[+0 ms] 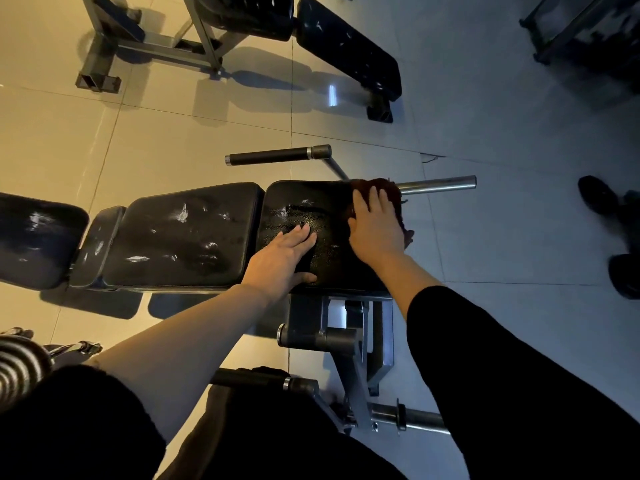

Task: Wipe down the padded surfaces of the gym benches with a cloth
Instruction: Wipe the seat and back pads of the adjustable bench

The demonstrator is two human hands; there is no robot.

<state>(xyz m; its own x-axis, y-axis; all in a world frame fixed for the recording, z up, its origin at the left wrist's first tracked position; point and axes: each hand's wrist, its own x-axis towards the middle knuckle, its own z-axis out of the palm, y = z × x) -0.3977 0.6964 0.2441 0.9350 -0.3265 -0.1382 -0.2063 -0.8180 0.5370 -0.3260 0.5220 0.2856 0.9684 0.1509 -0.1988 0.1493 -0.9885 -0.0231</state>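
A black padded gym bench runs across the middle of the view, with a long back pad (pixel 180 233) at left and a seat pad (pixel 322 213) at right. My left hand (pixel 282 259) lies flat on the seat pad with straight fingers. My right hand (pixel 375 226) presses flat on a dark reddish-brown cloth (pixel 384 188) at the seat pad's far right end. The cloth hangs a little over the pad's right edge. The pads show pale glossy marks.
A second black bench (pixel 346 46) on a metal frame stands beyond. Padded and bare metal bars (pixel 436 184) stick out near the seat pad. The bench's grey frame (pixel 349 344) is below. Dark shoes (pixel 597 195) are at right, weight plates (pixel 20 358) at lower left.
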